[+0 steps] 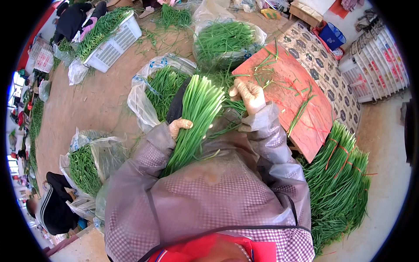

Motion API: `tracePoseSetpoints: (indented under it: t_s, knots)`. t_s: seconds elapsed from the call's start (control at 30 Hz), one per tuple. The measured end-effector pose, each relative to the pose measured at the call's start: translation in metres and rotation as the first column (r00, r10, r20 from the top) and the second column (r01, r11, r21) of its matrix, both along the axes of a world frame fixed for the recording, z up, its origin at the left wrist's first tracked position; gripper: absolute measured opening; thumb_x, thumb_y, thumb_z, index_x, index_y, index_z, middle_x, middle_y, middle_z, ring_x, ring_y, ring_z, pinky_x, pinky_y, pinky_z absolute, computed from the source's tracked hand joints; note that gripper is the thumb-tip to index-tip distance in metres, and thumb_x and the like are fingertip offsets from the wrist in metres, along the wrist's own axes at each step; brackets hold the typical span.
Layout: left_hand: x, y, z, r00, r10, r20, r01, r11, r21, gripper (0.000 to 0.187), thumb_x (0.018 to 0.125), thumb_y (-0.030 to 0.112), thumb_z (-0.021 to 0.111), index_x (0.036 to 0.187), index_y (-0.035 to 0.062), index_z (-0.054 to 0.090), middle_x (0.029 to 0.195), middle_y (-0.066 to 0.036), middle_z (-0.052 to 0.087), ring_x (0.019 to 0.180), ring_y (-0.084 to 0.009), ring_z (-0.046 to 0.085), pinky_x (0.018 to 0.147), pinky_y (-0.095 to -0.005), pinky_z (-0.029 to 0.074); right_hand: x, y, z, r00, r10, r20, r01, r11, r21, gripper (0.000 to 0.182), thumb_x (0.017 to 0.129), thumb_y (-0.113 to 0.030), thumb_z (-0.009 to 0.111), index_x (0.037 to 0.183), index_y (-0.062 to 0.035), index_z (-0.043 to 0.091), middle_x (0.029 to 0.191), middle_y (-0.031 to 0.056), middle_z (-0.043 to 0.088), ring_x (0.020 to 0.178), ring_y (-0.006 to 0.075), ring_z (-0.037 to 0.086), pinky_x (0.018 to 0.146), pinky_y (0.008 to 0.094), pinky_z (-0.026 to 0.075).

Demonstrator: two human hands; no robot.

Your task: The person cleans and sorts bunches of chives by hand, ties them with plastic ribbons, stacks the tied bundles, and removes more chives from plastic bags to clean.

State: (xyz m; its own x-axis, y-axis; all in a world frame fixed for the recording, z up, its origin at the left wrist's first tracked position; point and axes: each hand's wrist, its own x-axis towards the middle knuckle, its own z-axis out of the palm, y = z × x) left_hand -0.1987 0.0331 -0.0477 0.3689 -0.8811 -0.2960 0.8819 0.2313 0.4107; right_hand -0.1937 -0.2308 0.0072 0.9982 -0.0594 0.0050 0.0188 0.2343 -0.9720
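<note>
My left hand (180, 127), in a pale glove, is wrapped round a thick bunch of green stalks (196, 113), its pale cut ends pointing up and away from me. To the right of the bunch is my right hand (248, 94), also gloved, with its fingers curled together near the left edge of a red board (301, 105); whether it holds a stalk is too small to tell. Loose green stalks lie on the board and below my right hand.
Plastic bags of greens (227, 39) stand ahead and to the left. Tied bundles (340, 174) are piled at the right. A white crate (114, 41) of greens is at the upper left. People in dark clothes sit at the far left and upper left.
</note>
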Motion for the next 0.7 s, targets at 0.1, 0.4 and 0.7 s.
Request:
tracePoseSetpoints:
  t_s: [0.1,0.4,0.7]
  knots:
    - [0.001,0.002,0.001,1.0,0.002,-0.014,-0.002,1.0,-0.013,0.071,0.067,0.019,0.068,0.131,0.0003,0.044,0.124,-0.02,0.055,0.095,-0.0283,0.063,0.087,-0.0392,0.052,-0.006,0.002,0.005,0.966,0.206,-0.159,-0.237,0.949,-0.21,0.024,0.085,-0.026,0.067,0.083,-0.0021,0.064,0.069,0.0011,0.06,0.059,0.0075,0.051,0.055,0.0226,0.042]
    - [0.001,0.003,-0.001,1.0,0.009,-0.009,-0.01,0.998,-0.07,0.071,0.067,0.017,0.066,0.132,0.0004,0.042,0.125,-0.02,0.053,0.095,-0.0286,0.063,0.084,-0.0384,0.053,0.007,-0.015,-0.015,0.976,-0.21,0.057,0.215,0.972,-0.095,0.014,0.088,-0.014,0.059,0.081,-0.0026,0.062,0.067,0.0014,0.059,0.055,0.0066,0.049,0.051,0.0227,0.041]
    - [-0.006,-0.007,0.015,0.996,0.055,0.064,-0.057,0.998,0.035,0.066,0.068,0.015,0.066,0.129,-0.0005,0.045,0.119,-0.019,0.057,0.093,-0.0275,0.063,0.085,-0.0393,0.053,0.014,-0.028,0.011,0.975,0.158,0.158,-0.047,0.836,-0.547,0.039,0.077,-0.029,0.071,0.108,-0.0062,0.064,0.122,0.0193,0.055,0.125,0.0296,0.043,0.104,0.0396,0.031]
